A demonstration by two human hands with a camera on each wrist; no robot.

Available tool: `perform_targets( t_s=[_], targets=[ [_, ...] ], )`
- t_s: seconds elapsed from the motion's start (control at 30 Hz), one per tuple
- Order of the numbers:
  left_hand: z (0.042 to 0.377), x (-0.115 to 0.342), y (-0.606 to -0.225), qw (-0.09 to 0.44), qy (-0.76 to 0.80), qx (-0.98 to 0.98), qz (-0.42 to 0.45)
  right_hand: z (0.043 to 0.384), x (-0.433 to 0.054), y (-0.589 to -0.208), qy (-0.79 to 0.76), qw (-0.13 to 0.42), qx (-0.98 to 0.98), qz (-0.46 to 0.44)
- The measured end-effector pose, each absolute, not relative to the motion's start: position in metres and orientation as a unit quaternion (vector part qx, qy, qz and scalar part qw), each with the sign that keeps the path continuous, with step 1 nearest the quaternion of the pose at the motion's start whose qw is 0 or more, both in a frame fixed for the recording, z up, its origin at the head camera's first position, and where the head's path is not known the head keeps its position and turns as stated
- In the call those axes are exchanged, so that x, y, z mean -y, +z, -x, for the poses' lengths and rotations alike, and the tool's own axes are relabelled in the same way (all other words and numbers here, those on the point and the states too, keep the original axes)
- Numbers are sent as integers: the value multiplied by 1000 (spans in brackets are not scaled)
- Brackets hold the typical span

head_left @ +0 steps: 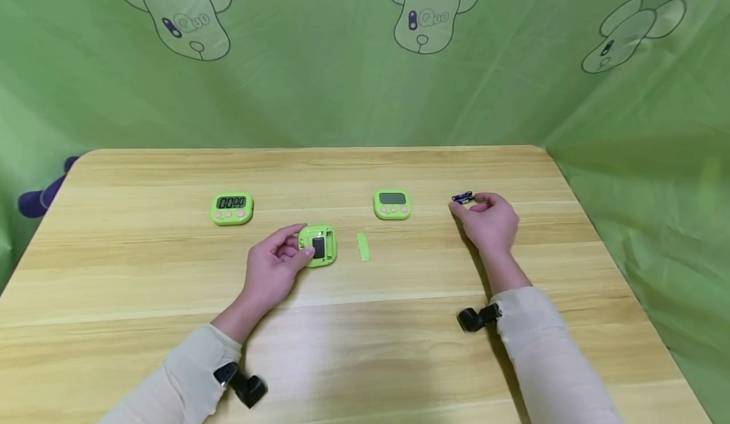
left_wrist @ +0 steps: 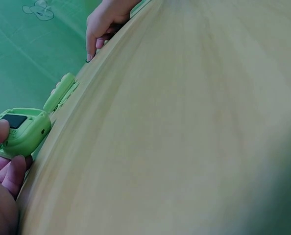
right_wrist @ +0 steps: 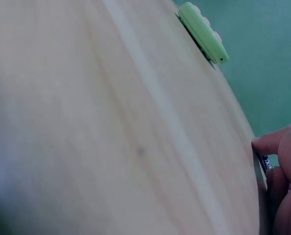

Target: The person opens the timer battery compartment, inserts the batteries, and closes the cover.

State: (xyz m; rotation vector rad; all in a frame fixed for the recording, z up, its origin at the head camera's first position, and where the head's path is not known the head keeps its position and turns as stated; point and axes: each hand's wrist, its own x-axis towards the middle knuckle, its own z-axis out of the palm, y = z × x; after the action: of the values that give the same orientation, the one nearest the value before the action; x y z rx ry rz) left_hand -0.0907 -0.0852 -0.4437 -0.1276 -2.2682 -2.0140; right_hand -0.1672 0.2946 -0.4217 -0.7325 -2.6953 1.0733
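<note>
My left hand (head_left: 275, 262) holds a green digital timer (head_left: 327, 246) with its back up, thumb pressing on the back near a dark rectangle. The back's battery slot is uncovered. In the left wrist view the same timer (left_wrist: 30, 137) sits between thumb and fingers. A loose green battery cover (head_left: 363, 246) lies right of it on the table. At the right, my right hand (head_left: 490, 221) has thumb and index finger pinching at small dark batteries (head_left: 463, 197). Part of a battery (right_wrist: 266, 161) shows between those fingers in the right wrist view; fingers hide the rest.
A green timer (head_left: 392, 204) with a blank screen lies face up between the hands, farther back. Another timer (head_left: 231, 208) at the left reads 00:00. They lie on a wooden table (head_left: 365, 341) with a green curtain (head_left: 319, 94) behind it.
</note>
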Motion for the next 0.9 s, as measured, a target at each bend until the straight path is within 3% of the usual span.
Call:
perform_targets(
  t_s=[0.4, 0.9],
  targets=[
    [90, 85, -443, 54, -662, 746, 45, 165, -294, -423, 364, 81, 895, 247],
    [90, 85, -443, 55, -655, 752, 48, 139, -285, -419, 418, 107, 879, 202]
  ],
)
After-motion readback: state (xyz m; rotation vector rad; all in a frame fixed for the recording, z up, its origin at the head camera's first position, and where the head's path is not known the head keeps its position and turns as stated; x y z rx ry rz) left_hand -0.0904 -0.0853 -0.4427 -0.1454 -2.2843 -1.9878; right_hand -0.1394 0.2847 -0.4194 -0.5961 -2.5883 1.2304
